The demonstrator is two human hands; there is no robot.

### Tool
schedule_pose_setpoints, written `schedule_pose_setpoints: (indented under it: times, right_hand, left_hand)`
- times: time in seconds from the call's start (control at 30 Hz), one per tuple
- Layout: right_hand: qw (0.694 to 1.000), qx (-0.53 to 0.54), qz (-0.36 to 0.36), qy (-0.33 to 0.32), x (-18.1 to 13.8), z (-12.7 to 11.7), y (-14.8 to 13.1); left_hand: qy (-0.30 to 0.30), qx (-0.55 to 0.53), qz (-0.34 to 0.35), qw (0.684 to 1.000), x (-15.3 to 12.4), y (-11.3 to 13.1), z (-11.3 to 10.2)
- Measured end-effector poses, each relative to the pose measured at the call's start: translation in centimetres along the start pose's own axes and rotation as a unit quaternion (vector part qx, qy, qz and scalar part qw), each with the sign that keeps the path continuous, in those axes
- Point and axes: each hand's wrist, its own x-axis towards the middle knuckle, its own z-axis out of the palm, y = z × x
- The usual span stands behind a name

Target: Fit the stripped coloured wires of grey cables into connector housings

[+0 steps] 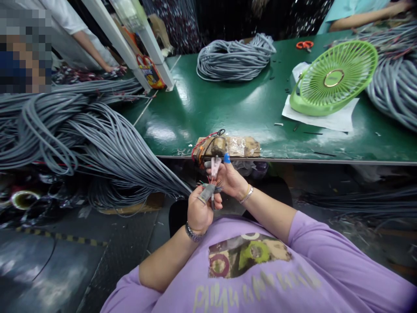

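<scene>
My left hand (198, 211) is closed round the end of a grey cable (208, 191), with thin coloured wires fanning out of its tip. My right hand (230, 177) pinches those wires just above, its fingers taped pink and blue. Both hands hover just below the table edge, under a small wooden block (243, 147) wrapped in tape with red and black wires on it. A thick bundle of grey cables (97, 143) runs from the left down toward my hands.
The green table (234, 108) carries a coil of grey cable (233, 58), a green fan (335, 78) on white paper, and orange scissors (304, 44). More grey cables (395, 78) pile at the right. Other people's arms (361, 17) work at the far side.
</scene>
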Motion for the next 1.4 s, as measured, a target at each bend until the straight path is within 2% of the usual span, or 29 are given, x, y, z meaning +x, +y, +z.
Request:
schedule_pose_setpoints:
  times: [0.1, 0.23, 0.4, 0.6, 0.7, 0.97, 1.2, 1.4]
  right_hand:
    - [0.999, -0.029, 0.012, -0.019, -0.4, -0.1, -0.6]
    - [0.999, -0.046, 0.017, -0.003, -0.5, 0.2, -1.0]
    - [0.999, -0.034, 0.003, 0.019, -0.6, 0.4, -0.7]
    - [0.999, 0.018, 0.018, 0.026, -0.5, 0.4, -0.7]
    - [0.999, 0.027, 0.015, 0.013, -0.3, 0.3, -0.6]
    - [0.999, 0.03, -0.015, 0.011, 0.1, 0.3, -0.3]
    - [0.999, 0.046, -0.012, 0.023, -0.1, 0.7, -0.1]
    - [0.999, 0.034, 0.018, 0.002, -0.3, -0.3, -0.2]
  left_hand:
    - [0.008, 0.022, 0.042, 0.999, -0.4, -0.2, -0.5]
    - [0.03, 0.068, 0.116, 0.99, 0.0, -0.7, -1.5]
    - [0.029, 0.166, 0.234, 0.957, 1.1, -1.0, -2.5]
    - [0.049, 0.263, 0.305, 0.914, 2.4, -1.0, -2.7]
    - [0.048, 0.279, 0.302, 0.91, 2.7, -1.2, -2.7]
    - [0.022, 0.272, 0.263, 0.925, 2.3, -1.4, -2.1]
    - [0.021, 0.262, 0.228, 0.937, 2.2, -1.2, -1.9]
    - [0.018, 0.244, 0.212, 0.946, 1.6, -1.2, -2.0]
